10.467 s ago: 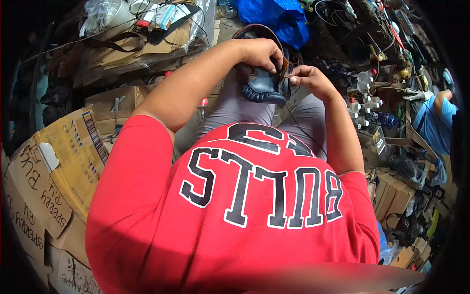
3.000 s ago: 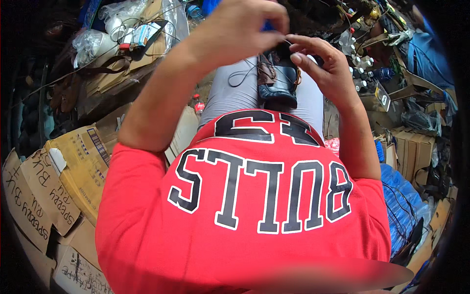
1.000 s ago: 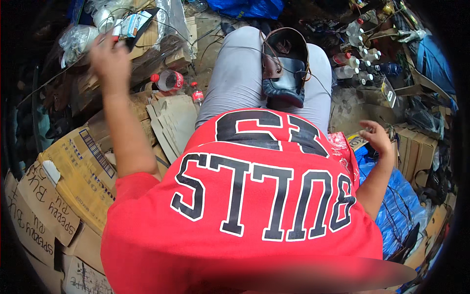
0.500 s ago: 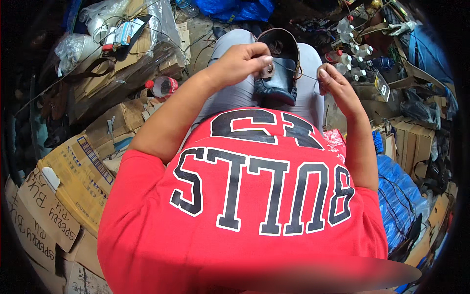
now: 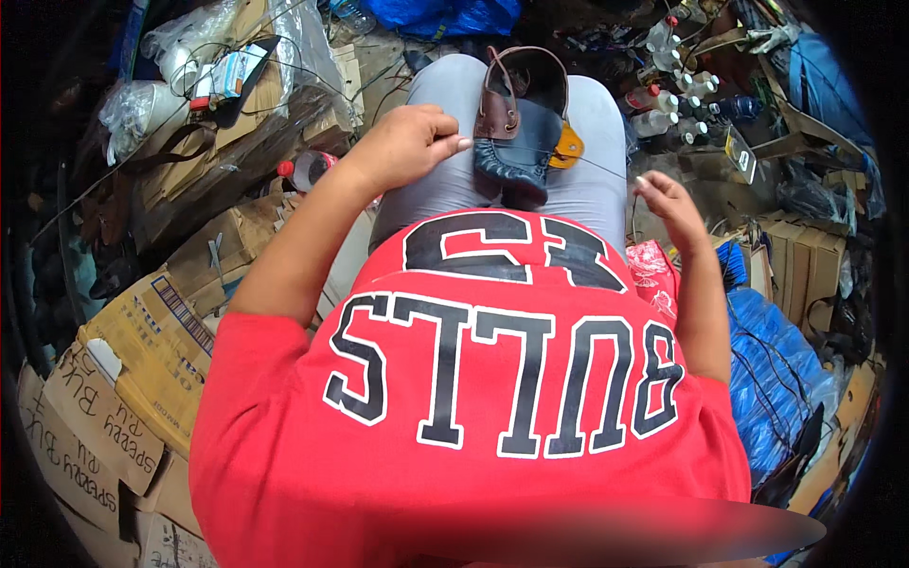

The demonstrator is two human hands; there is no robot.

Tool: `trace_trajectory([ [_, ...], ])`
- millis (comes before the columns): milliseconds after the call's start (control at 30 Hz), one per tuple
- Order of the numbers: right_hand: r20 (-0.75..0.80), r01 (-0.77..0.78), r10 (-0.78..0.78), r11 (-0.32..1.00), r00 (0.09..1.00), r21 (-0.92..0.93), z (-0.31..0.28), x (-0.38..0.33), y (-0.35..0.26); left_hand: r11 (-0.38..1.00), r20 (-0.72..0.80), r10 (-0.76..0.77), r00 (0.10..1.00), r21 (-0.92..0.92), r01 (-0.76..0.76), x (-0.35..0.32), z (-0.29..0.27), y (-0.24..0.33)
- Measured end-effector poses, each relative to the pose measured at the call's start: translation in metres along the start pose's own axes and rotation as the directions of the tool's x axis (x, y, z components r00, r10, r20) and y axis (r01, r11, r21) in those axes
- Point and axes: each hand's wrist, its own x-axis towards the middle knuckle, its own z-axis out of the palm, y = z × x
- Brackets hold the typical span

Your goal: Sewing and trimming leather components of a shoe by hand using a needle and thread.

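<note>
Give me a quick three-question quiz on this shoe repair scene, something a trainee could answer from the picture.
1. True or false: the dark blue shoe rests on the person's lap.
2. Which hand is closer to the shoe? A) left hand B) right hand
3. Fill in: a thin ___ runs from the shoe toward the right hand.

Key:
1. True; it lies between the grey-trousered thighs.
2. A; the left hand's fingertips are right beside the shoe, while the right hand is held out to the side.
3. Thread.
</note>
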Motion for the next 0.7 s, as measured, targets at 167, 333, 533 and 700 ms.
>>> trace_trajectory([
  [167, 0.108, 0.173, -0.295, 0.779, 0.949, 0.603, 0.012, -0.024, -0.066, 0.948, 0.270, 0.269, 0.925, 0.095, -0.304, 0.008, -0.031, 0.088],
  [333, 0.334, 0.343, -0.418, 0.902, 0.845, 0.261, 0.073, -0.022, -0.110, 0.884, 0.445, 0.356, 0.822, 0.125, -0.451, 0.030, -0.039, 0.141],
  [533, 0.147, 0.157, -0.238, 0.893, 0.960, 0.422, 0.084, -0.027, -0.094, 0.955, -0.252, 0.295, 0.922, 0.106, -0.277, 0.101, -0.116, 0.111],
  [700, 0.120, -0.007, -0.157, 0.578, 0.980, 0.816, 0.084, -0.027, -0.089, 0.826, -0.367, 0.555, 0.747, 0.137, -0.546, 0.086, -0.077, 0.083],
])
